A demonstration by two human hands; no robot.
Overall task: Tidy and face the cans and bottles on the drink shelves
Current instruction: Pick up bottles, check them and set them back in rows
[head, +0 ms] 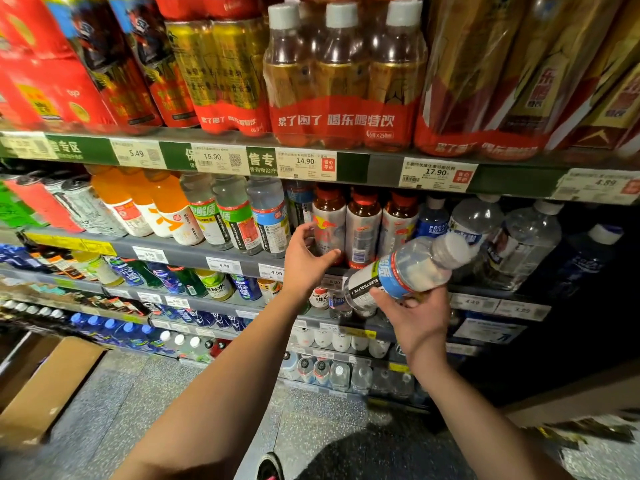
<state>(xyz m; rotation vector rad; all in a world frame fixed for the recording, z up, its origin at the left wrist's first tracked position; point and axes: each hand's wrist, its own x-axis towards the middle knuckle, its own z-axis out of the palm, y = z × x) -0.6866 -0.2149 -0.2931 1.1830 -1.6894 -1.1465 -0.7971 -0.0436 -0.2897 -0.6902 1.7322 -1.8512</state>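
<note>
A full, probably heavy and slippery bottle (405, 268) is gripped at its label by curled right fingers (381, 292); the left hand (306, 258), at nine o'clock of it, is spread.

Landmark: cardboard box (45, 386), open, brown, sitting on the floor at bottom left. Speckled grey floor (311, 420) runs rightward from the box, under the shelving. Dark shoe tip (270, 467) w/ pink trim, well right of the box, at the bottom edge. Price tags up and right of the box: 5.49 tag (136, 153), 15.90 tag (217, 159), 14.90 tag (306, 164) w/ red badge, 17.90 tag (437, 174) farthest right. Green strip sign (65, 148) w/ white characters, straight above the box. Yellow shelf label (74, 244) between box and green strip. Text on most tags too blurred to read.
</note>
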